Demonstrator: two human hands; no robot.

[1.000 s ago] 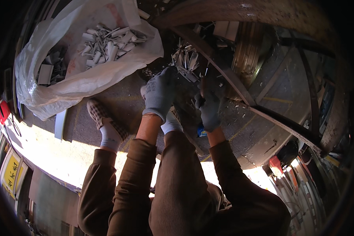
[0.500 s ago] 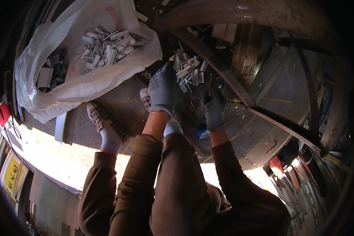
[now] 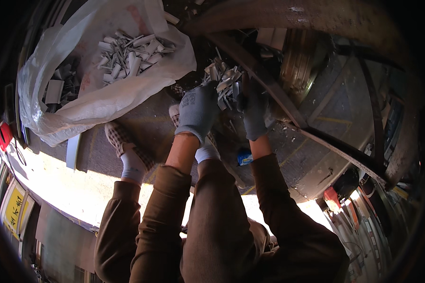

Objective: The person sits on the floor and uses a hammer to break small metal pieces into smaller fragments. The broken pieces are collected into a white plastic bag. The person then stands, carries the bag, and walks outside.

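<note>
My left hand (image 3: pixel 197 111), in a grey knit glove, reaches to the near edge of a pile of short metal offcuts (image 3: pixel 227 82) on the floor. Its fingertips are hidden behind the glove's back and in shadow. To the right of the pile, my right hand (image 3: pixel 256 118), gloved too, has its fingers curled closed. A dark, narrow upright shape (image 3: pixel 244 85) stands at its fingers; shadow keeps me from telling what it is. Left of my hands lies a large translucent white plastic bag (image 3: pixel 127 104), wide open, with more offcuts (image 3: pixel 132 56) inside.
A rusty metal beam (image 3: pixel 278 96) slants along the right of the pile, joined to a heavy frame (image 3: pixel 297 14) above. A blue crumpled packet (image 3: pixel 244 157) lies on the floor between my forearms. My checked shoes (image 3: pixel 118 134) stand near the bag.
My left hand has drawn back slightly toward me. My right hand has moved up and a little left, closer to the pile; the thin brownish stick at its fingers no longer shows clearly.
</note>
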